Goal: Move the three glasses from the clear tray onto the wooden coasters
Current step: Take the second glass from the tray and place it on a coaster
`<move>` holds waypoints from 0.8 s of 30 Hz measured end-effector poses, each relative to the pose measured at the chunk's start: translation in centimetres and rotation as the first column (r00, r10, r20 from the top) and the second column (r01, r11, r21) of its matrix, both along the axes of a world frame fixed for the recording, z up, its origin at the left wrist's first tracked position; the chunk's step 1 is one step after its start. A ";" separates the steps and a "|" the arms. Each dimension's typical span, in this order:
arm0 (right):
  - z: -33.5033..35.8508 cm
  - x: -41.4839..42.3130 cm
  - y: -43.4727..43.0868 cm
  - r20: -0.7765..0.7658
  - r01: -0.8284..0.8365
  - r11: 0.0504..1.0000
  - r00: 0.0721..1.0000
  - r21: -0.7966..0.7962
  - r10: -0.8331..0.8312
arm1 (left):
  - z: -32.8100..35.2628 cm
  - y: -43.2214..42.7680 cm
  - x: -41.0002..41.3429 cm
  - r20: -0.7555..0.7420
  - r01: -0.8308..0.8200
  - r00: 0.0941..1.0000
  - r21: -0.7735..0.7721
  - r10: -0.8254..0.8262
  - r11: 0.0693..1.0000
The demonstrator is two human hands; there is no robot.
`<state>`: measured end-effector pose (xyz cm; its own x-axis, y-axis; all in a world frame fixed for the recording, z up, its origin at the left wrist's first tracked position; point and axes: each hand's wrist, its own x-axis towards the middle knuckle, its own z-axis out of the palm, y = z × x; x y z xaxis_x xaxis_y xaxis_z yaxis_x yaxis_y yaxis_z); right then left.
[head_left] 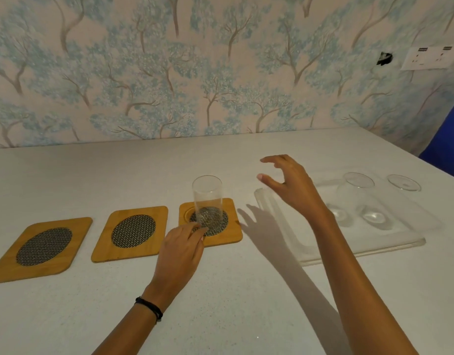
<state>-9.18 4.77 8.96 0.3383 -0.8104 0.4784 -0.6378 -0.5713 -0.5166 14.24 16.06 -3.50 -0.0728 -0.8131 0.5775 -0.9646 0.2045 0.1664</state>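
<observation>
One glass (pixel 207 201) stands on the right coaster (pixel 210 221); two wait in the tray (pixel 284 226). Both hands are empty: left (pixel 181 249) steadies the coaster, right (pixel 290 185) spread; it should grip low.

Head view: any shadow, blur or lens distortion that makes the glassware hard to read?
Head view: wide-angle bending curves the table edges; the right hand throws a sharp shadow by the clear tray; the two glasses on that tray are faint and washed out; the glass on the coaster reads clearly.
</observation>
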 end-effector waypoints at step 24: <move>-1.8 -14.7 -3.7 0.116 0.320 0.912 0.926 0.255 -0.358 | 0.4 -4.3 -15.3 -0.479 0.342 0.859 0.271 -0.182 0.900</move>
<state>-23.84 1.11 7.14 -0.0408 -0.9557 0.2916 -0.6717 -0.1898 -0.7161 -1.04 11.74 -3.05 -0.1198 -0.9475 0.2963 -0.6952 0.2931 0.6563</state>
